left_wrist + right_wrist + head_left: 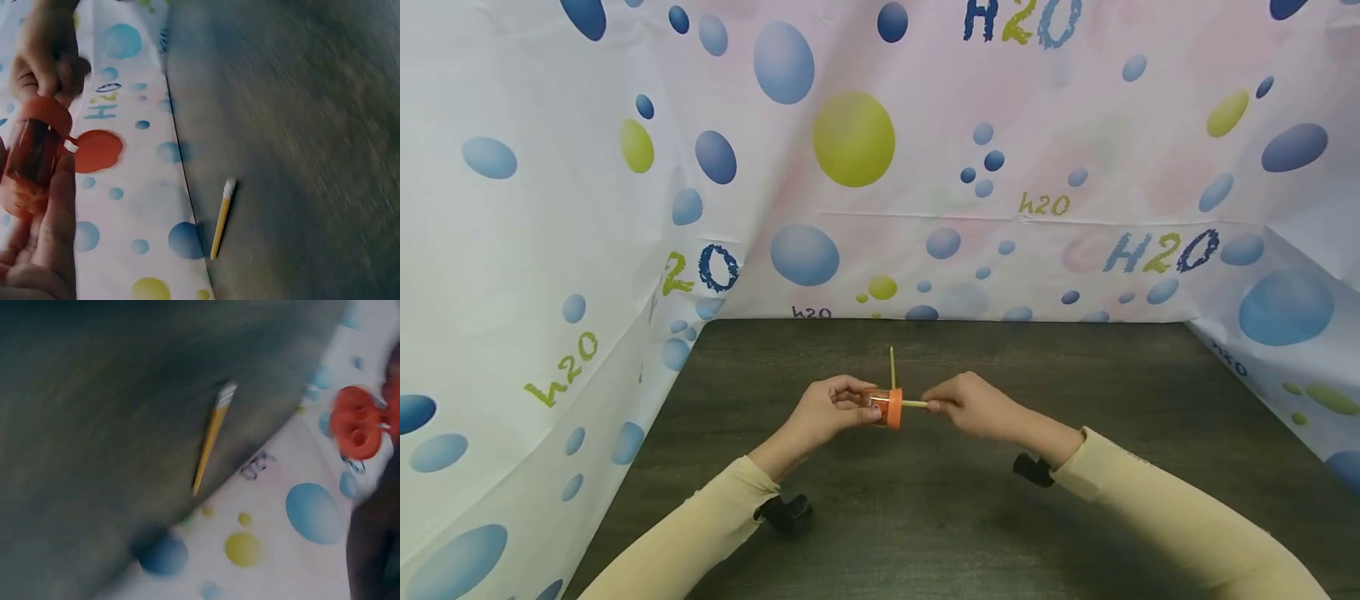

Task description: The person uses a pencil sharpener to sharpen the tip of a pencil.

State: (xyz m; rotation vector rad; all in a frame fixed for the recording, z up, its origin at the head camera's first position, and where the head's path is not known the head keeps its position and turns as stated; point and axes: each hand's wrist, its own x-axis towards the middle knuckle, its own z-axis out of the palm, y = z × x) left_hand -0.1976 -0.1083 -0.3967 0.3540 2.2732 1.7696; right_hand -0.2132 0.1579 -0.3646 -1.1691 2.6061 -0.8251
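In the head view my left hand [820,412] grips a pencil sharpener [894,408] with a clear barrel and an orange top. My right hand [973,404] pinches a yellow pencil [914,404] whose far end meets the orange top, held level. The left wrist view shows the sharpener [37,147] between my left fingers [56,231], its round orange flap [97,151] swung out to the side. Seen from the right wrist, the orange flap [356,423] is beside my dark, partly cut-off hand. The pencil is mostly hidden by fingers in both wrist views.
A second yellow pencil [892,367] lies on the dark wooden table [880,517] beyond the hands, its whitish end showing in the wrist views. A white sheet [970,283] printed with blue and green dots rises at the table's back and sides.
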